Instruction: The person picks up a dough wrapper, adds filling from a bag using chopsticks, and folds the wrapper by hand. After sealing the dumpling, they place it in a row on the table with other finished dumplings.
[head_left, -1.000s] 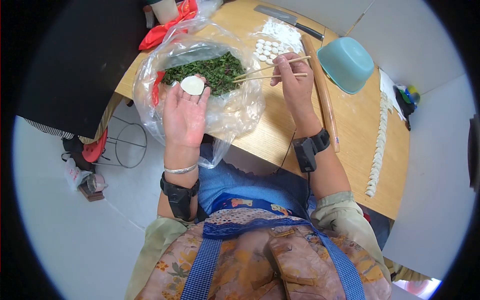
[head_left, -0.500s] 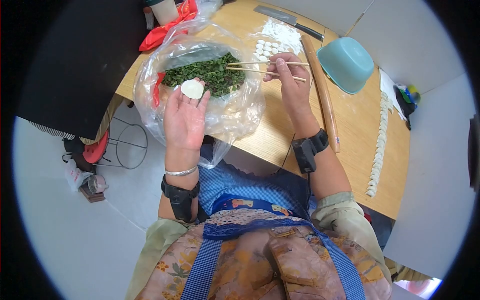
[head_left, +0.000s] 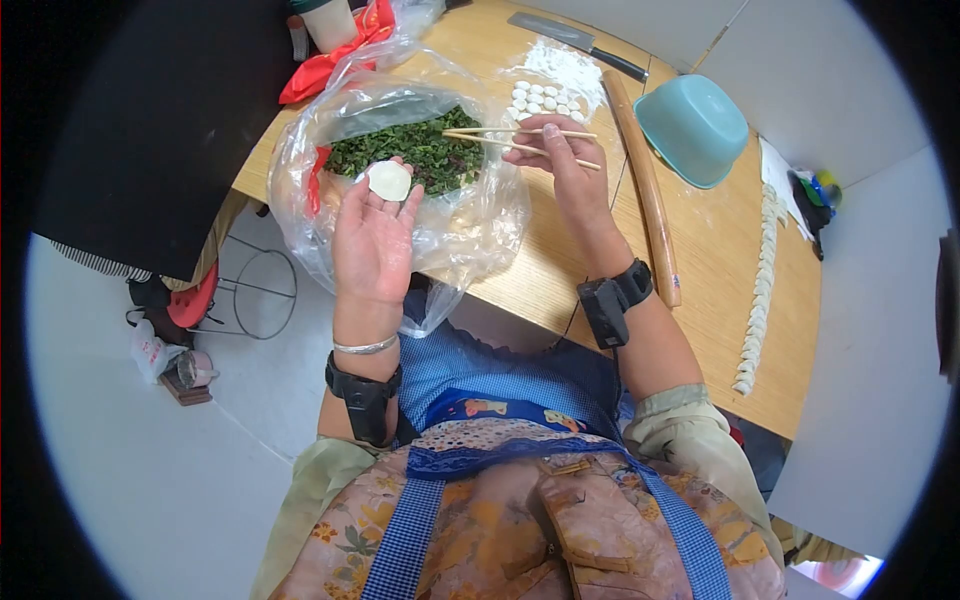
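My left hand [head_left: 375, 250] is palm up at the near side of the filling, with a round white dumpling wrapper [head_left: 389, 181] resting on its fingers. The wrapper is flat, with no filling on it. In my right hand [head_left: 570, 172] is a pair of chopsticks [head_left: 520, 140], pointing left. Their tips reach the right part of the chopped green filling [head_left: 400, 145], which sits in a container lined with a clear plastic bag [head_left: 480, 235]. The bag's folds hide most of the container.
Beyond my right hand lie small dough pieces [head_left: 540, 98], white flour [head_left: 565, 65] and a knife [head_left: 575, 42]. A rolling pin [head_left: 643, 190] and an upturned light-blue bowl [head_left: 692, 130] are to the right. A row of folded dumplings [head_left: 760, 300] lines the table's right side.
My right hand and the chopsticks have moved a little left, taking the tips further over the filling. My left hand with the wrapper has shifted slightly right.
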